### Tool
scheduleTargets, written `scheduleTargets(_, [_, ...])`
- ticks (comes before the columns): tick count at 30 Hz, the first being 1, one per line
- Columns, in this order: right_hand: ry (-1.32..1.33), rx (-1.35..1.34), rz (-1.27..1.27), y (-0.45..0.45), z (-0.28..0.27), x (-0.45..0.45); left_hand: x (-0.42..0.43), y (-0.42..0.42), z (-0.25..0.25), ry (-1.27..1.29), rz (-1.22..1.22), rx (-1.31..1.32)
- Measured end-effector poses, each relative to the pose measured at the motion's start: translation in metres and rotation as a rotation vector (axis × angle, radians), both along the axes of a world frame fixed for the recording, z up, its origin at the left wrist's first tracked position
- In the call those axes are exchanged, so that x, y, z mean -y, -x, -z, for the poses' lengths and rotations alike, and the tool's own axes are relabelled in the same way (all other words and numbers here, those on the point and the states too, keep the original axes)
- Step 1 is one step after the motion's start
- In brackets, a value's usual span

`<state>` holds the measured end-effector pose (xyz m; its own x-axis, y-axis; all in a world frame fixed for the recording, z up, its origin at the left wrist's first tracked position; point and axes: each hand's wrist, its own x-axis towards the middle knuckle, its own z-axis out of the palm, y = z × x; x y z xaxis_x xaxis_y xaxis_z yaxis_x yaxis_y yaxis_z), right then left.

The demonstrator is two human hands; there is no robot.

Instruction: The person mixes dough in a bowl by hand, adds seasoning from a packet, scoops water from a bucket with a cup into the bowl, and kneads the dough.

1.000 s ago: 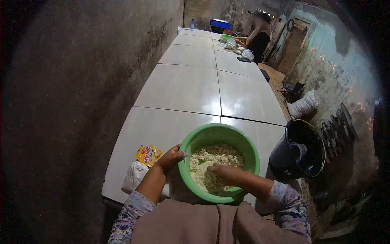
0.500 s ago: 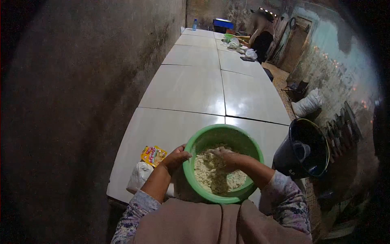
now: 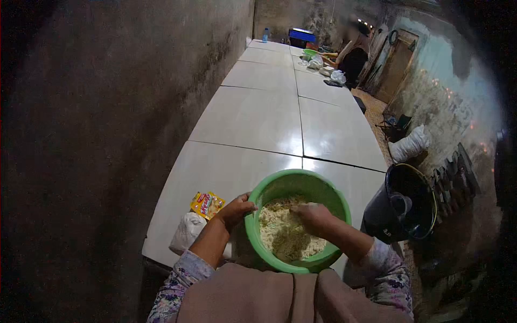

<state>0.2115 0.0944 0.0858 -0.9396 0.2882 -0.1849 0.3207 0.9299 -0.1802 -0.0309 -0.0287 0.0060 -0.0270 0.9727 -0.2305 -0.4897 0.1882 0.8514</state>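
A green basin point(image 3: 252, 237) stands at the near edge of the white tiled table point(image 3: 242, 121). Crumbly, pale floury mixture point(image 3: 283, 237) covers its bottom. My left hand point(image 3: 237, 211) grips the basin's left rim, thumb over the edge. Inside the basin, my right hand point(image 3: 314, 218) is closed above the mixture's upper right part; whatever its fingers hold is too small to make out. A yellow and red packet point(image 3: 207, 204) and a white plastic bag point(image 3: 188, 231) lie left of my left hand.
A black bucket point(image 3: 379, 215) with a clear scoop inside stands right of the basin. At the table's far end a person point(image 3: 354, 59) reaches toward a small green bowl point(image 3: 310, 53), near plastic bags point(image 3: 338, 77). A white sack point(image 3: 409, 144) rests by the right wall.
My right hand has moved within the basin, from low in the mixture to its upper right, and its fingers have closed. My left hand stays on the rim. The view has shifted slightly.
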Motion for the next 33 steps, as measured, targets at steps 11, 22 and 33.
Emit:
scheduleTargets(11, [0.120,0.046,0.116,-0.007,-0.047,0.022,0.001,0.000,-0.003,0.012,-0.015,0.007])
scheduleTargets(22, [0.179,0.080,-0.355,-0.004,0.028,0.050,-0.002,0.002,0.006,-0.005,-0.002,-0.006])
scheduleTargets(33, [0.026,0.217,0.176,0.022,-0.003,-0.030,0.005,-0.003,-0.016,0.055,0.043,-0.010])
